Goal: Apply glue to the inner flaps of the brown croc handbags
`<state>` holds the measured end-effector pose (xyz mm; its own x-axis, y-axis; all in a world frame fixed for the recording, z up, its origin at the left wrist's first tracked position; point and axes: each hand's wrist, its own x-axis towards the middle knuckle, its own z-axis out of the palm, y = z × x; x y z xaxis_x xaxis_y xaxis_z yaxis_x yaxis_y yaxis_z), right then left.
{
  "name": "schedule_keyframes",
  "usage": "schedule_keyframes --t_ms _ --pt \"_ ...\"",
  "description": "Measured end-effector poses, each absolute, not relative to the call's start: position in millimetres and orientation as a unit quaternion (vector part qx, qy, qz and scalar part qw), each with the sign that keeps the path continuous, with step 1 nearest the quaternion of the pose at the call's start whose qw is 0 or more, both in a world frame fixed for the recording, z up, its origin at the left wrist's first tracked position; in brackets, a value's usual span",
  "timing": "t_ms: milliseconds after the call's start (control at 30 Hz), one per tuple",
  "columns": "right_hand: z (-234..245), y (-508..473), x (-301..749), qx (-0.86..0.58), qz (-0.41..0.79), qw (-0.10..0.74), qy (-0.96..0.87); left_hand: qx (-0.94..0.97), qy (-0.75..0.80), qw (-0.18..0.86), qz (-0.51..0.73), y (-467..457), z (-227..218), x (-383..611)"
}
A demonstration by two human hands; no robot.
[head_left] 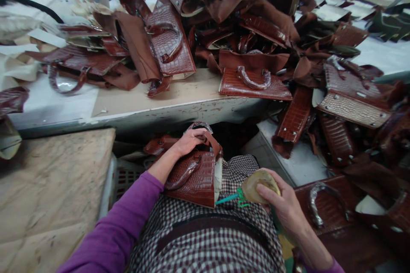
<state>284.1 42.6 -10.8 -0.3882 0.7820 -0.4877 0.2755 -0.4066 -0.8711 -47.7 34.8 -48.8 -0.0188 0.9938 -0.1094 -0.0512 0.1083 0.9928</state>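
A brown crocodile-patterned handbag [200, 179] rests on my lap, over a checked apron [205, 245]. My left hand [191, 140] grips the top of this bag near its handle; its fingertips are partly hidden. In my right hand [282, 198] is a squeeze glue bottle [259, 184], yellowish and stained, with fingers and thumb wrapped round it. The bottle's thin blue nozzle [228, 198], with green material at its base, points left. Its tip is at the bag's pale open side edge, near the lower corner; whether it touches I cannot tell.
Many similar brown bags [256, 83] lie heaped on the long table [153, 113] ahead. More bags [355, 89] are piled to the right. A paper-covered surface [54, 179] stands at left, beside a plastic basket [128, 177].
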Motion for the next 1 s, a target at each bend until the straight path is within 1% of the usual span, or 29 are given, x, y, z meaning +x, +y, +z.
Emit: schedule_keyframes --t_ms 167,367,433,600,767,1000 --pt "-13 40 286 -0.524 0.651 0.189 -0.516 0.459 0.518 0.532 0.487 34 -47 -47" --pt "-10 42 289 -0.566 0.567 0.197 -0.565 0.464 0.516 0.537 0.479 36 -47 -44" --pt "-10 40 289 -0.560 0.575 0.199 -0.562 0.464 0.517 0.537 0.478 36 -47 -44" --pt "-12 32 285 -0.537 0.644 0.209 -0.503 0.467 0.522 0.533 0.475 36 -50 -44" --pt "-18 33 284 -0.555 0.602 0.215 -0.532 0.471 0.534 0.523 0.469 37 -51 -43" --pt "-30 28 290 -0.594 0.538 0.293 -0.521 0.475 0.554 0.496 0.471 33 -46 -45"
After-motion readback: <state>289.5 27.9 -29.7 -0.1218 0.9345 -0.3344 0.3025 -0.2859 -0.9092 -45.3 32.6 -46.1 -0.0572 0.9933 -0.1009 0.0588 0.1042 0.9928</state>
